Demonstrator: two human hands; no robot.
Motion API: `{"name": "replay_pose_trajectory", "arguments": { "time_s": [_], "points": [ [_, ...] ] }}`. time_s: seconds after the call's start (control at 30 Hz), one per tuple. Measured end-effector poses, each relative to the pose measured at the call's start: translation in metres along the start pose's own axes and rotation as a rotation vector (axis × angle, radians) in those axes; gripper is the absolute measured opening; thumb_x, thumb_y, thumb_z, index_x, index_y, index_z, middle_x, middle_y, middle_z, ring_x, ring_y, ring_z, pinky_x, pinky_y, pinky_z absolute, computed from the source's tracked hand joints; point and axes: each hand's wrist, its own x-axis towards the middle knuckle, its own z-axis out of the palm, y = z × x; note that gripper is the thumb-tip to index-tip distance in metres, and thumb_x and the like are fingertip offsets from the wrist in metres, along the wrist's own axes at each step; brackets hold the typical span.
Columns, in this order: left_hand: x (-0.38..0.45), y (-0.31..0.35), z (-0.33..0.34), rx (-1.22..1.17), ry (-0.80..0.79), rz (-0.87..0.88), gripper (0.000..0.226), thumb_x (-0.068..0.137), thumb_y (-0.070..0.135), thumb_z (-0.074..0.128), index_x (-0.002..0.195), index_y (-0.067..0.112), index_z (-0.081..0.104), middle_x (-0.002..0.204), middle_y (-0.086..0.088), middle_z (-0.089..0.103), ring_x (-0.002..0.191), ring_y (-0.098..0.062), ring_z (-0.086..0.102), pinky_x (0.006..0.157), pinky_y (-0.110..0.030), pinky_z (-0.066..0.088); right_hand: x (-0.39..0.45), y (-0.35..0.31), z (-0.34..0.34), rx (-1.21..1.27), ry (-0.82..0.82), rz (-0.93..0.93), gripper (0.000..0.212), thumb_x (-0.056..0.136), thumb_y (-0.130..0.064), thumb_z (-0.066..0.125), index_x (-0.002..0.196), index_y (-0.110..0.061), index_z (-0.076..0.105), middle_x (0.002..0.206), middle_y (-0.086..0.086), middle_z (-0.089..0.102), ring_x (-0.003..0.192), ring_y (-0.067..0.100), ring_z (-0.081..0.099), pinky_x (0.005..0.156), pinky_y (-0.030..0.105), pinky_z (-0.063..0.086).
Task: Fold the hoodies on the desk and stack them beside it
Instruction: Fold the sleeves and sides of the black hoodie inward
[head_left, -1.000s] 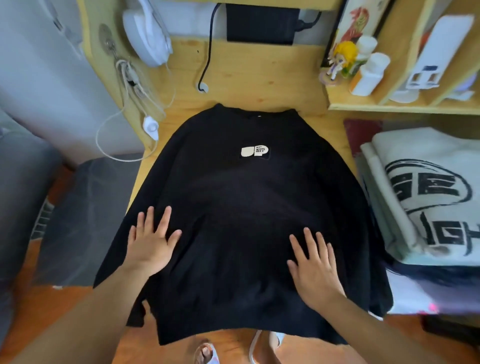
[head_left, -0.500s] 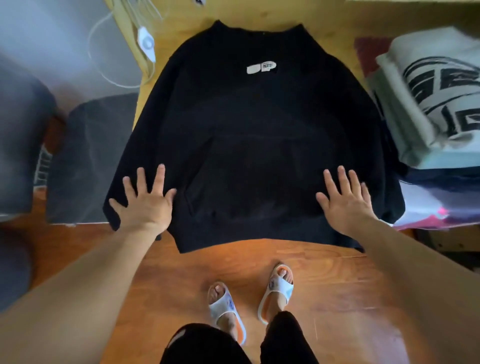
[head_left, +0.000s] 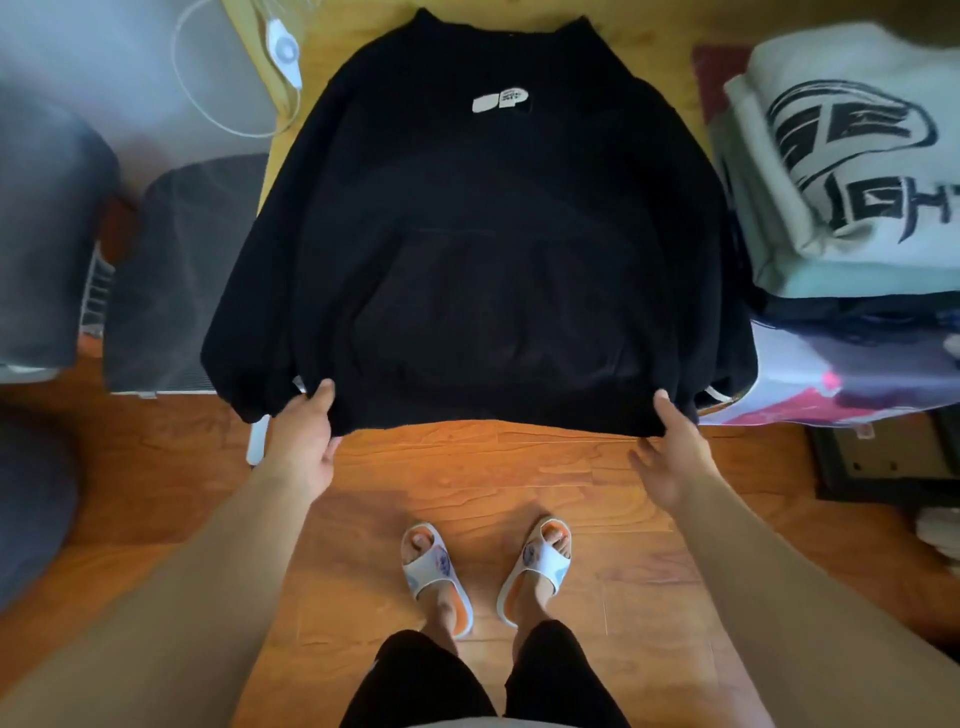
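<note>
A black hoodie (head_left: 483, 249) with a small white chest logo lies face up on the wooden desk (head_left: 332, 26), its hem hanging over the front edge. My left hand (head_left: 304, 441) pinches the hem's left corner, thumb on top and fingers underneath. At the right corner, my right hand (head_left: 670, 452) holds the hem the same way, thumb on the cloth and fingers below. To the right sits a stack of folded hoodies (head_left: 852, 171), the top one pale with black lettering.
A dark grey chair seat (head_left: 176, 280) stands left of the desk, with a white cable and switch (head_left: 283, 49) hanging down the desk's side. My feet in white slippers (head_left: 485, 571) stand on the wooden floor below the hem. A dark frame (head_left: 883, 462) lies on the floor at right.
My hands slid from the hoodie's front, where they lay flat, down to its bottom hem and now grip both corners. The view tilted down toward the floor.
</note>
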Motion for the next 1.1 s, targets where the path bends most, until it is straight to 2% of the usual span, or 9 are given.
{"name": "replay_pose_trajectory", "arguments": {
  "time_s": [0.1, 0.2, 0.3, 0.37, 0.47, 0.6, 0.8, 0.93, 1.1],
  "points": [
    [-0.015, 0.0, -0.007, -0.021, 0.065, 0.168, 0.011, 0.104, 0.029, 0.059, 0.109, 0.02, 0.055, 0.109, -0.002, 0.063, 0.093, -0.023, 0.068, 0.08, -0.042, 0.062, -0.004, -0.015, -0.009, -0.122, 0.021, -0.092, 0.026, 0.094, -0.033, 0.072, 0.114, -0.02, 0.062, 0.128, -0.001, 0.063, 0.117, 0.022, 0.06, 0.103, 0.04, 0.05],
    [-0.008, -0.004, -0.03, 0.508, 0.299, 0.357, 0.026, 0.101, 0.04, 0.06, 0.107, 0.018, 0.048, 0.111, -0.013, 0.065, 0.095, -0.039, 0.069, 0.086, -0.051, 0.059, -0.008, -0.027, -0.023, -0.234, 0.179, -0.18, 0.026, 0.093, -0.026, 0.073, 0.115, -0.016, 0.061, 0.121, 0.008, 0.064, 0.108, 0.027, 0.064, 0.094, 0.045, 0.058],
    [-0.01, -0.002, -0.021, 0.836, 0.351, 0.412, 0.041, 0.101, 0.031, 0.059, 0.133, 0.009, 0.043, 0.137, -0.025, 0.049, 0.119, -0.048, 0.054, 0.1, -0.056, 0.048, -0.01, -0.03, -0.035, -0.244, 0.141, -0.116, 0.022, 0.095, -0.032, 0.07, 0.106, -0.017, 0.059, 0.112, 0.005, 0.064, 0.105, 0.022, 0.063, 0.094, 0.046, 0.057],
    [-0.024, -0.002, 0.002, 1.027, 0.375, 0.802, 0.053, 0.094, 0.022, 0.064, 0.141, 0.008, 0.044, 0.142, -0.027, 0.042, 0.124, -0.049, 0.045, 0.101, -0.06, 0.043, -0.005, -0.034, -0.041, -0.131, 0.247, -0.119, 0.029, 0.094, -0.034, 0.07, 0.111, -0.015, 0.055, 0.105, 0.003, 0.06, 0.102, 0.019, 0.061, 0.091, 0.042, 0.058],
    [-0.027, -0.005, 0.035, 1.362, 0.036, 1.273, 0.058, 0.091, 0.018, 0.066, 0.147, 0.015, 0.05, 0.149, -0.02, 0.043, 0.135, -0.043, 0.04, 0.107, -0.057, 0.04, 0.01, -0.039, -0.05, -0.089, 0.259, -0.093, 0.056, 0.093, -0.016, 0.069, 0.143, -0.02, 0.045, 0.133, 0.009, 0.053, 0.118, 0.025, 0.053, 0.09, 0.041, 0.055],
    [-0.021, 0.004, 0.072, 1.788, -0.291, 1.095, 0.07, 0.102, 0.031, 0.05, 0.163, 0.037, 0.016, 0.171, -0.005, 0.01, 0.155, -0.032, 0.01, 0.121, -0.046, 0.029, 0.024, -0.048, -0.042, -0.304, 0.131, -0.106, 0.051, 0.097, -0.017, 0.065, 0.146, -0.021, 0.049, 0.145, 0.006, 0.049, 0.143, 0.032, 0.037, 0.118, 0.051, 0.031],
    [-0.041, 0.021, 0.084, 2.008, -0.347, 0.896, 0.075, 0.103, 0.035, 0.047, 0.163, 0.038, 0.002, 0.171, -0.003, -0.001, 0.155, -0.034, 0.005, 0.118, -0.048, 0.034, -0.016, -0.071, -0.048, -0.558, 0.265, -0.222, 0.03, 0.094, -0.019, 0.057, 0.115, 0.001, 0.066, 0.102, 0.011, 0.062, 0.102, 0.032, 0.057, 0.087, 0.042, 0.044],
    [-0.047, 0.036, 0.095, 2.033, -0.412, 0.84, 0.071, 0.103, 0.036, 0.046, 0.163, 0.038, 0.008, 0.167, -0.004, 0.008, 0.15, -0.036, 0.014, 0.109, -0.046, 0.045, -0.029, -0.086, -0.032, -0.622, 0.175, -0.319, 0.02, 0.085, -0.024, 0.068, 0.08, -0.006, 0.064, 0.078, 0.009, 0.06, 0.086, 0.027, 0.057, 0.077, 0.036, 0.043],
    [-0.041, 0.043, 0.107, 2.131, -0.412, 0.821, 0.066, 0.104, 0.037, 0.044, 0.162, 0.036, 0.015, 0.162, -0.007, 0.016, 0.142, -0.038, 0.027, 0.102, -0.042, 0.049, 0.013, -0.087, 0.008, -0.736, 0.26, -0.331, 0.061, 0.094, -0.044, 0.066, 0.139, -0.01, 0.043, 0.13, 0.011, 0.057, 0.113, 0.032, 0.058, 0.081, 0.038, 0.048]
  ]
}}
